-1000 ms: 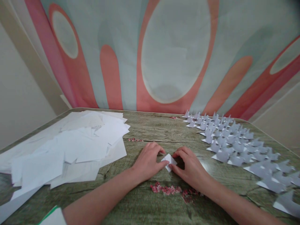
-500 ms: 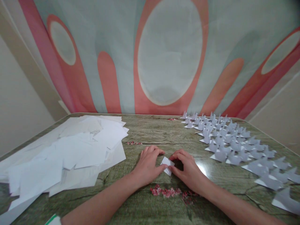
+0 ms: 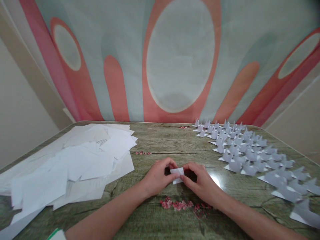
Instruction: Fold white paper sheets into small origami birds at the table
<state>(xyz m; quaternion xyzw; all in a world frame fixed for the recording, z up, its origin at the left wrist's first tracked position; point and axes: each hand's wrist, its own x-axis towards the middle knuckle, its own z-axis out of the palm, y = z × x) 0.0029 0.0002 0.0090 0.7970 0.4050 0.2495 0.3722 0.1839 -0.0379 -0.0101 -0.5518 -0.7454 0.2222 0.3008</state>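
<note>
A small folded piece of white paper is between my two hands, just above or on the table near its middle. My left hand grips it from the left, thumb at the lower edge and fingers curled over the top. From the other side my right hand pinches its right edge between thumb and forefinger. The fingertips cover parts of the paper's edges, and its inner folds cannot be made out.
Loose white paper sheets lie in a spread heap on the left. Several rows of folded paper figures stand along the right side. The wood-patterned table with printed pink blossoms meets a patterned backdrop at its far edge.
The folded paper has turned from a diamond-like position to one with its upper edge nearly level. My left fingers have closed in toward it; my right hand has barely moved.
</note>
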